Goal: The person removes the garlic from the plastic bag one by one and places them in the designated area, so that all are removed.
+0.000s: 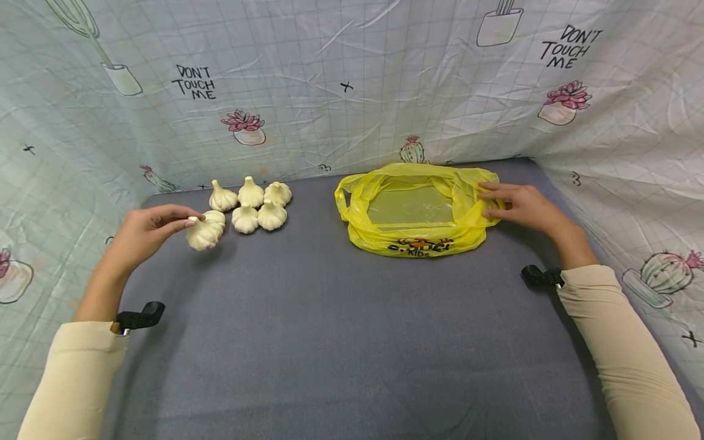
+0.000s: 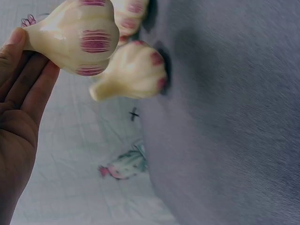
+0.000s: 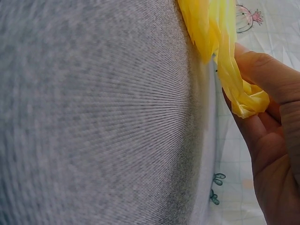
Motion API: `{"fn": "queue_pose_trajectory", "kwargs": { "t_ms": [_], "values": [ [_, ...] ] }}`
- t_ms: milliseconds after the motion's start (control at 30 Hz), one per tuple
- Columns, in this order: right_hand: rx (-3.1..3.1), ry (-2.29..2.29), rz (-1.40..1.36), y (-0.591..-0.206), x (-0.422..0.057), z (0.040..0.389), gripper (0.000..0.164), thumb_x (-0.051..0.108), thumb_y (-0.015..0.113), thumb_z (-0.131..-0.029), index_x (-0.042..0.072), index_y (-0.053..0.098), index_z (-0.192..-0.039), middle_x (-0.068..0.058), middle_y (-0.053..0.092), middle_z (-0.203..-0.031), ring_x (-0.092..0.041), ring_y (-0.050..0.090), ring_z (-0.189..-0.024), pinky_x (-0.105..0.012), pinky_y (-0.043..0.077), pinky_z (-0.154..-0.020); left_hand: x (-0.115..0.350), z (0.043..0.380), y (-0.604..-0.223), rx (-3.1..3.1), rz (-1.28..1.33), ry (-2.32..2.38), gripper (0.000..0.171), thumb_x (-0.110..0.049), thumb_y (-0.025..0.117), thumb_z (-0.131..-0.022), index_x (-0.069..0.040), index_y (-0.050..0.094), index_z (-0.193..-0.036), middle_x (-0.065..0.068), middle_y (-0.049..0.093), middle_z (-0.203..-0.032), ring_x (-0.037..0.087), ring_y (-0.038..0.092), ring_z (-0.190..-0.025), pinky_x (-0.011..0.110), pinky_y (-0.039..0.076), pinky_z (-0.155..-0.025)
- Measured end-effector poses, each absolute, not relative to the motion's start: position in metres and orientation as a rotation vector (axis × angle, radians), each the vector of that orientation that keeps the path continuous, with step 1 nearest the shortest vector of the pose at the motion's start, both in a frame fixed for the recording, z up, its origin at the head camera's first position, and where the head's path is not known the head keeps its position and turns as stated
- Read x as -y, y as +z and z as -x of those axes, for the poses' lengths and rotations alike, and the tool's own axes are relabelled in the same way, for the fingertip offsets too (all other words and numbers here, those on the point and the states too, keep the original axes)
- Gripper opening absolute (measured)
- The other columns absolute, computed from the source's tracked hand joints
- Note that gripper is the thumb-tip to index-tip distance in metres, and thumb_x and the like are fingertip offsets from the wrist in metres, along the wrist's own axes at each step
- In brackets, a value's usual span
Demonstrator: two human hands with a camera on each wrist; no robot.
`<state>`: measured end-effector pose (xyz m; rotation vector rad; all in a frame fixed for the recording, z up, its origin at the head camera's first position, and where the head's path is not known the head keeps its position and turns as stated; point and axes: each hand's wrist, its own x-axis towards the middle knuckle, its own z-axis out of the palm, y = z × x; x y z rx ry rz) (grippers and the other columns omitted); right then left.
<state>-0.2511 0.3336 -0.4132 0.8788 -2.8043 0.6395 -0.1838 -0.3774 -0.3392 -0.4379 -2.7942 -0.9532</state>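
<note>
My left hand (image 1: 147, 229) pinches a garlic bulb (image 1: 205, 235) by its stem between thumb and fingers. In the left wrist view, the held bulb (image 2: 77, 40) shows purple streaks, with another bulb (image 2: 133, 72) just beyond it. Several more white bulbs (image 1: 251, 193) stand in a cluster on the table, right beside the held one. Across the table, a yellow plastic bag (image 1: 365, 235) sits with its mouth spread wide. My right hand (image 1: 522, 208) holds the bag's right edge; the right wrist view shows bunched yellow plastic (image 3: 251, 101) between the thumb and fingers.
Inside the bag's mouth a flat rectangular surface (image 1: 410, 206) shows. The table (image 1: 330, 330) is covered in grey cloth. A pale curtain (image 1: 308, 85) printed with potted plants hangs along the back and both sides, close to the bulbs and bag.
</note>
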Motion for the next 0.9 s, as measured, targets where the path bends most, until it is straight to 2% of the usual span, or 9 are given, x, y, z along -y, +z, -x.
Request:
{"fn": "queue_pose_trajectory", "kwargs": {
  "t_ms": [167, 333, 400, 667, 800, 900],
  "values": [
    [2.805, 0.649, -0.878, -0.414, -0.333, 0.251, 0.039, 0.01, 0.081, -0.086, 0.003, 0.073, -0.124, -0.016, 0.058, -0.144, -0.003, 0.05, -0.07, -0.021, 0.041, -0.066, 0.389, 0.183, -0.349, 2.816, 0.393, -0.966, 0.02, -0.016, 0.068, -0.1, -0.007, 0.077, -0.116, -0.023, 0.072, -0.106, -0.009, 0.06, -0.092, 0.006, 0.043, -0.074],
    [2.794, 0.638, -0.901, -0.414, -0.333, 0.252, 0.039, 0.009, 0.081, -0.086, 0.002, 0.073, -0.124, -0.017, 0.058, -0.143, -0.002, 0.049, -0.068, -0.021, 0.041, -0.065, 0.396, 0.183, -0.358, 2.809, 0.381, -0.976, 0.021, -0.015, 0.07, -0.099, -0.007, 0.076, -0.116, -0.007, 0.075, -0.113, -0.011, 0.06, -0.097, 0.005, 0.044, -0.077],
    [2.785, 0.634, -0.907, -0.414, -0.333, 0.252, 0.039, 0.009, 0.081, -0.085, 0.001, 0.073, -0.123, -0.017, 0.059, -0.143, -0.002, 0.049, -0.068, -0.021, 0.04, -0.065, 0.398, 0.183, -0.36, 2.803, 0.387, -0.973, 0.02, -0.015, 0.07, -0.098, -0.006, 0.077, -0.115, -0.006, 0.076, -0.113, -0.012, 0.06, -0.097, 0.005, 0.044, -0.076],
    [2.792, 0.603, -0.899, -0.414, -0.333, 0.253, 0.04, 0.01, 0.081, -0.086, 0.003, 0.073, -0.124, -0.016, 0.059, -0.143, -0.003, 0.049, -0.07, -0.023, 0.041, -0.067, 0.404, 0.18, -0.37, 2.804, 0.368, -0.954, 0.019, -0.018, 0.07, -0.099, -0.009, 0.077, -0.114, -0.026, 0.07, -0.105, -0.011, 0.06, -0.092, 0.006, 0.043, -0.074],
    [2.804, 0.598, -0.896, -0.414, -0.333, 0.253, 0.04, 0.01, 0.081, -0.086, 0.003, 0.073, -0.125, -0.016, 0.059, -0.143, -0.004, 0.05, -0.071, -0.024, 0.042, -0.067, 0.406, 0.18, -0.375, 2.823, 0.346, -0.943, 0.02, -0.02, 0.068, -0.1, -0.011, 0.077, -0.116, -0.025, 0.07, -0.106, -0.013, 0.059, -0.094, 0.005, 0.043, -0.075],
    [2.813, 0.601, -0.893, -0.414, -0.333, 0.253, 0.041, 0.011, 0.081, -0.087, 0.003, 0.072, -0.126, -0.016, 0.058, -0.144, -0.004, 0.051, -0.071, -0.025, 0.043, -0.067, 0.408, 0.18, -0.379, 2.836, 0.328, -0.941, 0.022, -0.022, 0.067, -0.1, -0.013, 0.077, -0.118, -0.019, 0.072, -0.109, -0.014, 0.058, -0.097, 0.005, 0.042, -0.076]
  ]
}}
